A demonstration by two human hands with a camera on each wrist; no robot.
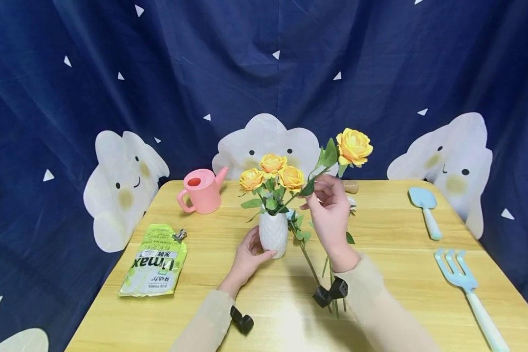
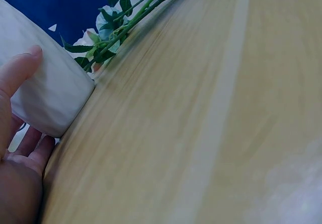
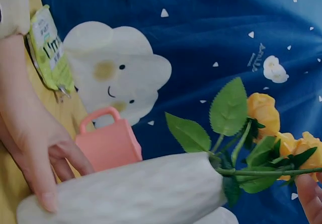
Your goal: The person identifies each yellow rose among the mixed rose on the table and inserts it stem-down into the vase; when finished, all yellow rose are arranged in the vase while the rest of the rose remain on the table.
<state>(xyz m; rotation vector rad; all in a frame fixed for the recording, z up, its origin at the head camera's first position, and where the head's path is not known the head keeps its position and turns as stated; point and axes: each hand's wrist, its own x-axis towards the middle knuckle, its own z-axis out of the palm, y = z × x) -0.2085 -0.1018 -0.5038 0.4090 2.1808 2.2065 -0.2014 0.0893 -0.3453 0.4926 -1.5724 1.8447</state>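
Observation:
A white textured vase (image 1: 274, 235) stands on the table, holding several yellow roses (image 1: 273, 165) with green leaves. My left hand (image 1: 248, 256) grips its lower part, thumb across the front; the left wrist view shows the vase's base (image 2: 55, 108) at the tabletop. With my right hand (image 1: 332, 212) I pinch the stem of another yellow rose (image 1: 354, 146), whose bloom sits up and right of the vase. In the right wrist view that green stem (image 3: 266, 172) runs to the vase mouth, and only fingertips (image 3: 308, 196) of the right hand show.
Behind my right forearm lie a pale blue flower (image 1: 292, 215) and a white flower (image 1: 351, 201), with long stems. At left are a pink watering can (image 1: 204, 195) and a green pouch (image 1: 154, 264). A blue trowel (image 1: 423, 197) and hand fork (image 1: 462, 278) lie right.

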